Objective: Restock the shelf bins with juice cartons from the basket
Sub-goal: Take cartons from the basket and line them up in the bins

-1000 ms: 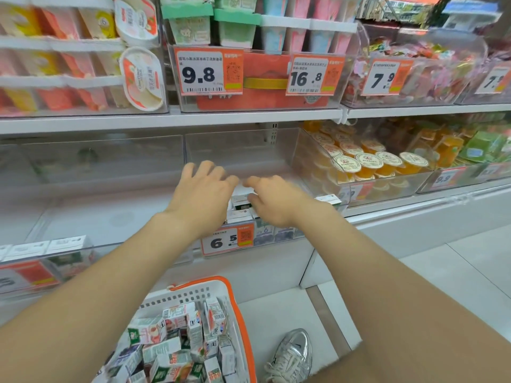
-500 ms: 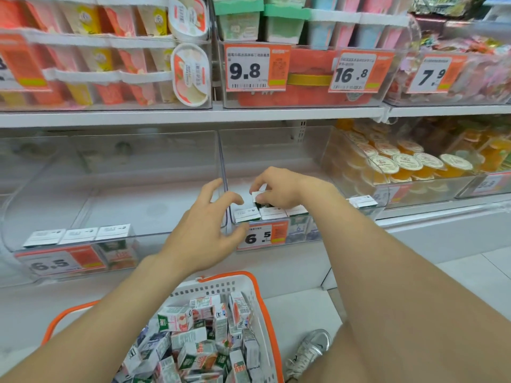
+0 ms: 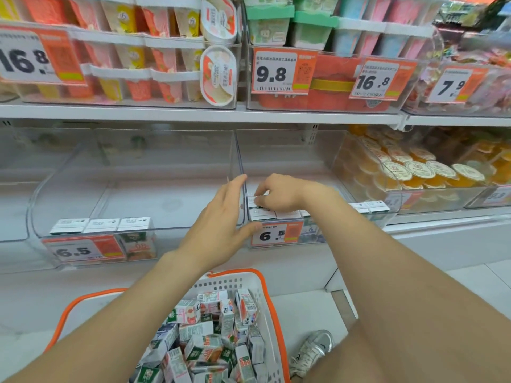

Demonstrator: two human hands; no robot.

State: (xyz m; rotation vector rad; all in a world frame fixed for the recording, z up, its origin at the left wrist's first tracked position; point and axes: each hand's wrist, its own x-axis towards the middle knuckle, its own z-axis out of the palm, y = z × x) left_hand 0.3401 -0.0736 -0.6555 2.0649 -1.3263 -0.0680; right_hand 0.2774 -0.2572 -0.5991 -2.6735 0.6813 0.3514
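Clear shelf bin [image 3: 318,161]: front-row juice carton [image 3: 252,200] is gripped by curled right hand [image 3: 282,193]; left hand [image 3: 221,225], fingers spread wide, is laid against bin wall. Basket [image 3: 221,283] of cartons is set below.

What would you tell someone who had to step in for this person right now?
Left hand: open, fingers straight against the divider between the two clear bins, holding nothing.
Right hand: inside the right bin, fingers curled on a carton at its front.
Done: the right bin has a front row of cartons; the left bin has three cartons at its front.
Left: both bins have plenty of room behind. The basket below holds many loose cartons to shelve.
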